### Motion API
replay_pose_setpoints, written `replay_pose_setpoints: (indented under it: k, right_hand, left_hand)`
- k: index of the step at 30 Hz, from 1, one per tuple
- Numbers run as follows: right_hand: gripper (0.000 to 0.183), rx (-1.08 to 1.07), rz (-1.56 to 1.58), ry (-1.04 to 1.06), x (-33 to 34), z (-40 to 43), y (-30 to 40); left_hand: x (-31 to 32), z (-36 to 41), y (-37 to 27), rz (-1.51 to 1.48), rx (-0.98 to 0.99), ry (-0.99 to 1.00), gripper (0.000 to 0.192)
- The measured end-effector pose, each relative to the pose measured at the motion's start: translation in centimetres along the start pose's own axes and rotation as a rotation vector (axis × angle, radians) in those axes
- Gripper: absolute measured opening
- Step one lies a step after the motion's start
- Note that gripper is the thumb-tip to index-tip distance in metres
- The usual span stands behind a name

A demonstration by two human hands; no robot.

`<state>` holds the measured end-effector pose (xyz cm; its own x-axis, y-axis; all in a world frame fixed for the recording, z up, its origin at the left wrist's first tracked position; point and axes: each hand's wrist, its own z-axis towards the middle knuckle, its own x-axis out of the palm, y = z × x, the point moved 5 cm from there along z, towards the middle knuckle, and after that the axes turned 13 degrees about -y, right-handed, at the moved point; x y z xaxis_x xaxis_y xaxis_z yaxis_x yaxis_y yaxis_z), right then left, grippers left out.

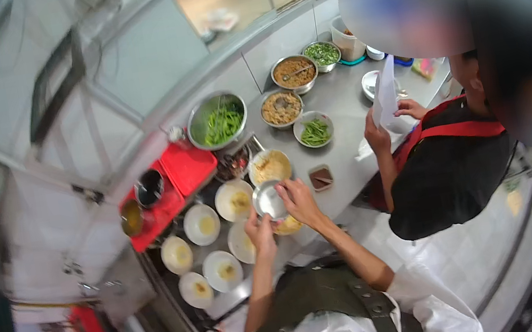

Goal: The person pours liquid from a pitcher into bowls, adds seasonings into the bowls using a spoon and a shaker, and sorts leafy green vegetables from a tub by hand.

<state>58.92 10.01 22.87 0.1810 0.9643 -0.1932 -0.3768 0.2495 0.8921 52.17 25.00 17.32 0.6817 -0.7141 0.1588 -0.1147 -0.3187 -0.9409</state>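
Observation:
A small, shallow metal bowl [267, 200] is held up over the worktop between my two hands. My left hand [261, 232] grips its near left rim, and my right hand [300, 203] has hold of its right side. Below and to the left stand several white bowls [201, 225], each with a little yellowish or brown seasoning in the bottom. Just beyond the metal bowl is a bowl of pale yellow food [270, 165]. Another yellow-filled bowl [287, 225] is partly hidden under my hands. A small square container of brown sauce [321, 178] sits to the right.
Red trays [189, 164] hold dark pots [149, 188] at the left. Along the back are a steel bowl of greens [218, 121], bowls of minced food [282, 108], chopped greens [322, 55] and green beans [314, 129]. A co-worker [446, 167] holding white paper [385, 98] stands close on the right.

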Motion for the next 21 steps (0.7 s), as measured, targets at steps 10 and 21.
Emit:
replay_pose_setpoints:
  k: [10, 21]
  right_hand:
    - [0.019, 0.13, 0.044, -0.037, -6.6, 1.8, -6.8]
    - [0.017, 0.155, 0.089, -0.03, -5.6, 1.3, -9.4]
  left_hand:
    - [7.5, -4.4, 3.2, 0.108, -0.154, 0.118, 0.057]
    - [6.1, -3.8, 5.1, 0.116, -0.159, -0.006, 0.055]
